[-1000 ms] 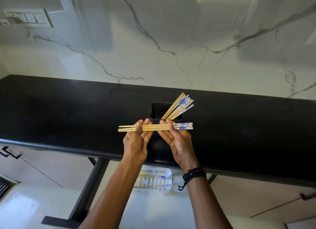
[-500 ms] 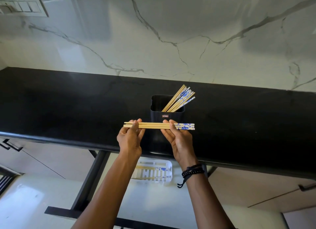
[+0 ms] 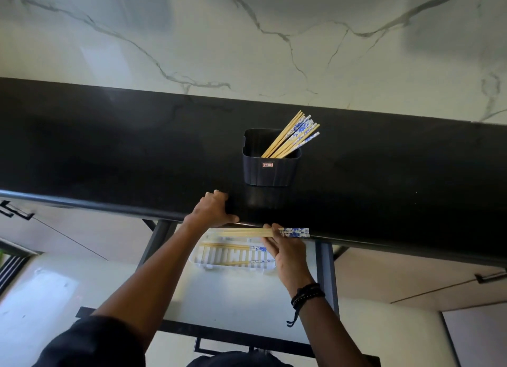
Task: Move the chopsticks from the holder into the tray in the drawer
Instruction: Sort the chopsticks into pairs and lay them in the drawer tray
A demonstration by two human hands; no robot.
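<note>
While left hand (image 3: 212, 210) rests flat on counter edge (image 3: 109, 206), right hand (image 3: 285, 246) pinches chopsticks (image 3: 247, 232) above tray (image 3: 200, 259).

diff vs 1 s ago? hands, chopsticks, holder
The left hand let go of the held chopsticks and now rests on the black counter edge. The right hand alone carried them down toward the person, from in front of the holder to the counter's front edge, above the white tray. Unchanged: holder position, its leaning chopsticks, chopsticks already in the tray.
</note>
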